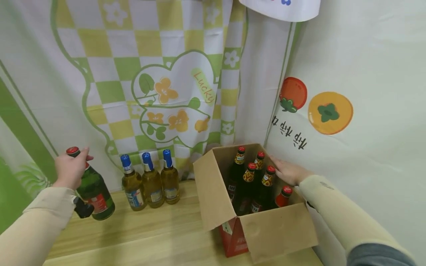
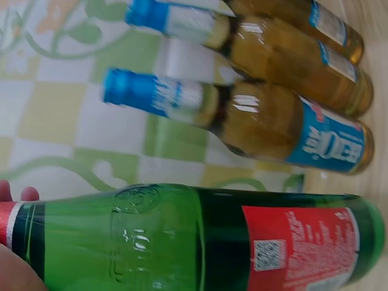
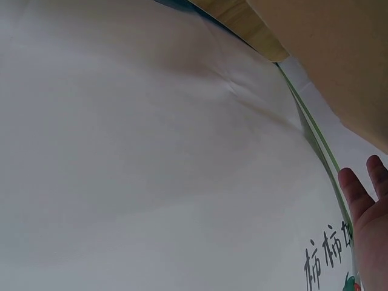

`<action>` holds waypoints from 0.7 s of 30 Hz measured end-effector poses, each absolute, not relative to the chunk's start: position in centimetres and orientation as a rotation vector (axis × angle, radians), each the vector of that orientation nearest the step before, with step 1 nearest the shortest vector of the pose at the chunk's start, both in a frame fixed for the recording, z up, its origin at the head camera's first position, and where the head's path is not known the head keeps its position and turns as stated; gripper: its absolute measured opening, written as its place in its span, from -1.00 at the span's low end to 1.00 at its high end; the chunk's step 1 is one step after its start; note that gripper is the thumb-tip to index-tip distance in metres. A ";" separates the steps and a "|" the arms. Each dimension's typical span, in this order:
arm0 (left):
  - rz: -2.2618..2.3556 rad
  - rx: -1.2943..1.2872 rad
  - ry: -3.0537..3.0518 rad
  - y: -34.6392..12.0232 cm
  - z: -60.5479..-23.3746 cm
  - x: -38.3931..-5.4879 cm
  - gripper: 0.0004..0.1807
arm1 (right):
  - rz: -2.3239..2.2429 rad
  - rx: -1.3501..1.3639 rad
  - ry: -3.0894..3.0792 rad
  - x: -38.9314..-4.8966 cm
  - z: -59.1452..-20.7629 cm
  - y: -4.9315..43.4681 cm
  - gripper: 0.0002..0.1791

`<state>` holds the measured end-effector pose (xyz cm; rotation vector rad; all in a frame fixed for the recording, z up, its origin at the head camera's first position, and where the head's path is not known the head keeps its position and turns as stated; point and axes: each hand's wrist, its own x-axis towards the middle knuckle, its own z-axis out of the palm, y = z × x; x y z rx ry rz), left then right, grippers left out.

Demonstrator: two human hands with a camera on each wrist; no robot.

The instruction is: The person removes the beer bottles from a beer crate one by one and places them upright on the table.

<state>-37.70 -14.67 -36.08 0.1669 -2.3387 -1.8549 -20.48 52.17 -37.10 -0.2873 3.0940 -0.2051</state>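
Note:
My left hand (image 1: 70, 168) grips a green glass bottle (image 1: 95, 190) by its neck, just below the red cap. The bottle has a red label, which the left wrist view shows with a QR code. It stands slightly tilted at the left of the wooden table. My right hand (image 1: 288, 171) lies at the right side of an open cardboard box (image 1: 271, 231), its visible fingers extended. Inside the box are several dark bottles (image 1: 267, 181) with red caps and patterned neck labels. Part of the right hand's contact with the box is hidden.
Three amber bottles (image 1: 153, 188) with blue caps stand in a row between the green bottle and the box. A checkered curtain (image 1: 123, 74) hangs behind them. A white wall covering (image 1: 366, 155) with printed fruit is close on the right. The box flaps spread outward over the table (image 1: 159, 236).

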 end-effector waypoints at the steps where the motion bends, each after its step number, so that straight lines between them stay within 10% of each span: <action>1: -1.867 0.179 -2.327 -14.6 -36.6 -38.0 -0.58 | -0.201 -0.283 3.096 -20.5 -37.2 52.3 -0.34; 21: -1.792 0.417 -2.059 -12.9 -43.6 -40.5 -0.75 | -0.246 -0.234 3.085 -20.7 -37.5 52.5 -0.34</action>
